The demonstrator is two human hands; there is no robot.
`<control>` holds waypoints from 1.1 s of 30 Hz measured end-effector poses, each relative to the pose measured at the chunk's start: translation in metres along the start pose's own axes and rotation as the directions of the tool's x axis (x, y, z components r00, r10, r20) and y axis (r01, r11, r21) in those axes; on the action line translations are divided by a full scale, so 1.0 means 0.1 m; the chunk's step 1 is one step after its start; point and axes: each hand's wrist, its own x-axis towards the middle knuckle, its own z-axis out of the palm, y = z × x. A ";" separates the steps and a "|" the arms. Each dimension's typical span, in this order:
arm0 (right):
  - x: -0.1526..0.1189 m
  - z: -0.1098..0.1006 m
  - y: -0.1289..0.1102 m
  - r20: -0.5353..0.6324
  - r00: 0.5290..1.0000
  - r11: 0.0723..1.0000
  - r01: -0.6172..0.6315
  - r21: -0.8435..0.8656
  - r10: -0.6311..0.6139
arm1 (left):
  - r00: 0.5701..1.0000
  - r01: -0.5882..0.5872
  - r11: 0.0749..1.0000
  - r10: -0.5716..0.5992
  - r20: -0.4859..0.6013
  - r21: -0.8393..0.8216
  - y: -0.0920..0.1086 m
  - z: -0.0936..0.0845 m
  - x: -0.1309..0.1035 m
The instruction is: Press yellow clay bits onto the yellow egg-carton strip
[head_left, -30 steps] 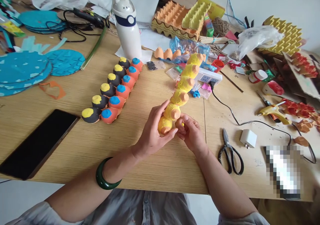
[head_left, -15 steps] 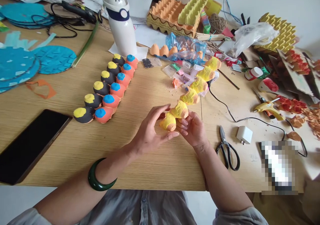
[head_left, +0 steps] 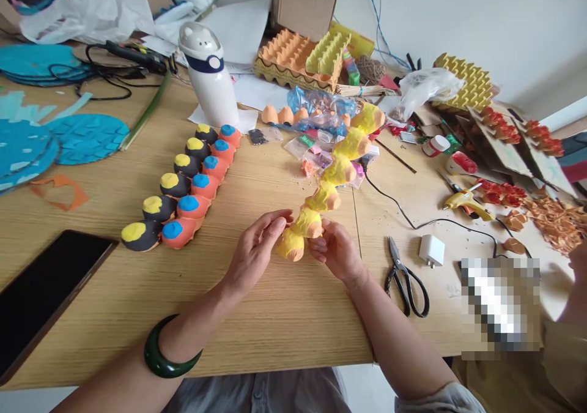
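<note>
Holding at the near end, between the left hand (head_left: 254,248) and the right hand (head_left: 339,251), a yellow strip (head_left: 338,173) of six egg-tray cups with orange tips. Raised above the tabletop (head_left: 257,327), and pointing away toward the small packets (head_left: 300,147) and the blue plastic bag (head_left: 321,101); not possible to see whether hanging free at the far end. Gripping the near part from below with the right fingers, curled close around it. Bent also on the left side, with thumb and forefinger close together at the edge of the nearest cups (cannot tell, from this angle, if pinching or only touching).

Could sag or crack at a joint between two cups, because of being held only near one end. Could get dents in the yellow coat from too strong pressing, if soft (looks rough, but difficult to judge how dry). Could slip and turn, if loosening the right fingers without good support from the left. With a careless swing to the left, could knock the black cups (head_left: 181,188) and the red cups (head_left: 204,189), standing side by side in two rows. With a swing to the right, could catch the black cord (head_left: 415,227). If dropped that way, could strike the scissors (head_left: 398,263), lying just beside the right forearm (head_left: 394,330).
</note>
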 end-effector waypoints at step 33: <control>-0.06 0.09 0.09 -0.152 0.982 0.986 0.093 -0.140 -0.114 | 0.933 0.349 0.791 -0.341 0.112 -0.502 0.15 -0.11 0.14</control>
